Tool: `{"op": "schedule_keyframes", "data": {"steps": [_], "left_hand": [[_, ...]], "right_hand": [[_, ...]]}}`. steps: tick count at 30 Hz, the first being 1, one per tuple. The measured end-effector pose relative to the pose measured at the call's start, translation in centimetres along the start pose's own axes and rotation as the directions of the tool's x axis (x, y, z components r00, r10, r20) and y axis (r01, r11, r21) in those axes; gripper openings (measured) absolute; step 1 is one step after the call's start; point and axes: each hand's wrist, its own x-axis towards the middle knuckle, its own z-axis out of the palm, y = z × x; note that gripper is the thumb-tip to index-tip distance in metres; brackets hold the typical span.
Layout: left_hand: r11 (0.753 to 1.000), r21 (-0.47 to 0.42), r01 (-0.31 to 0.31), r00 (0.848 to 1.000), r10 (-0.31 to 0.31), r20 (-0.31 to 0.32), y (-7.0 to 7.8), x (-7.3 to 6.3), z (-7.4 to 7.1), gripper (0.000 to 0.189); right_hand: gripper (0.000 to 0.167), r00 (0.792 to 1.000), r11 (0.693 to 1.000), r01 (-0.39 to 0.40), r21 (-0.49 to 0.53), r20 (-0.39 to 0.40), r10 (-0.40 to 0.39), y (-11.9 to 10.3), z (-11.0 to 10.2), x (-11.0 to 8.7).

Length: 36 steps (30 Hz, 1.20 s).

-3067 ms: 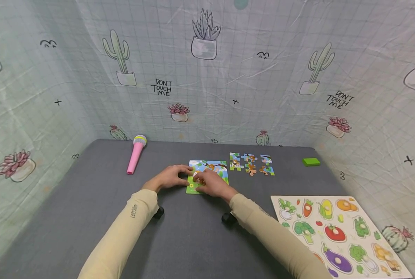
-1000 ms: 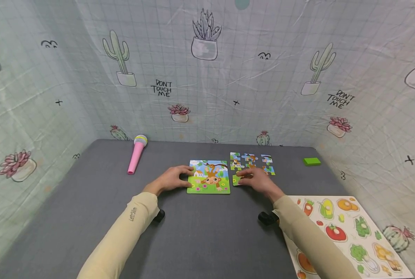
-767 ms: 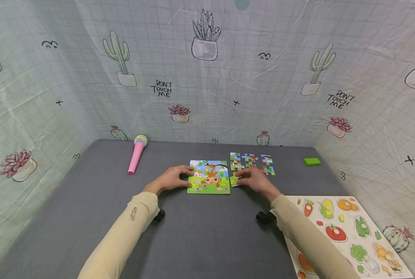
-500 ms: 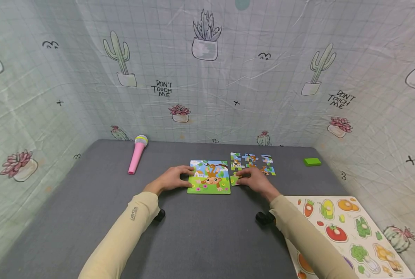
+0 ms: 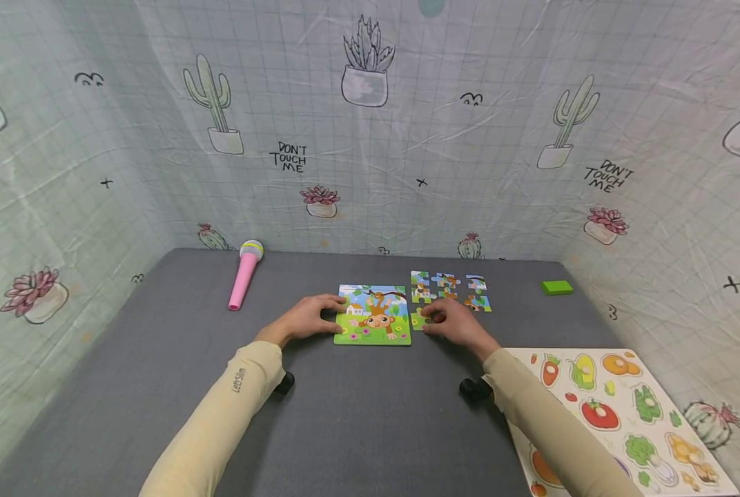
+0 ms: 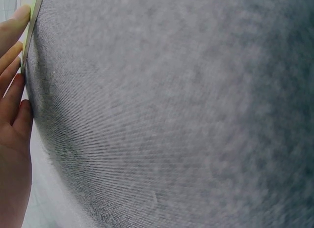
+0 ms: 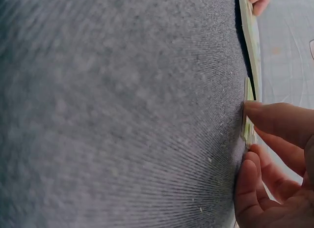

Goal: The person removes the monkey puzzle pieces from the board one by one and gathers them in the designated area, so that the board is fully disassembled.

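Note:
A jigsaw board (image 5: 376,315) with a monkey picture lies flat in the middle of the table. My left hand (image 5: 304,317) rests at its left edge, thumb and fingers touching it; the left wrist view shows the fingers (image 6: 11,102) fairly straight along that edge. Just right of the board, my right hand (image 5: 455,323) pinches a green puzzle piece (image 5: 416,321) flat on the table. In the right wrist view the thumb is on the near edge of this piece (image 7: 248,125). Behind it lie several loose puzzle pieces (image 5: 422,293), some partly hidden by the hand.
A pink toy microphone (image 5: 243,276) lies at the back left. A green block (image 5: 556,288) sits at the back right. A vegetable peg board (image 5: 612,386) covers the front right, partly under the right sleeve. A patterned cloth (image 5: 370,172) hangs behind the grey table (image 5: 357,428).
My right hand has moved from over the jigsaw board to its right with a green piece, then shifted that piece slightly left below the loose ones. My left hand has stayed at the board's edge.

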Motion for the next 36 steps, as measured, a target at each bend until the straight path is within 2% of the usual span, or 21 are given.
{"op": "schedule_keyframes", "data": {"steps": [26, 32, 36], "left_hand": [[1.0, 0.008, 0.006, 1.0, -0.006, 0.005, -0.2, 0.1, 0.1, 0.047], [1.0, 0.013, 0.01, 1.0, -0.01, 0.008, -0.1, 0.0, 0.1, 0.048], [1.0, 0.011, 0.014, 1.0, -0.014, 0.009, 0.0, 0.0, 0.1, 0.047]], "right_hand": [[0.031, 1.0, 0.999, -0.024, -0.029, 0.016, 0.025, 0.2, 0.2, 0.4], [0.035, 0.999, 0.999, -0.031, 0.028, 0.026, 0.03, -0.5, -0.1, 0.5], [0.036, 0.998, 0.994, -0.053, 0.099, 0.021, 0.051, -1.9, 0.0, 0.4]]}}
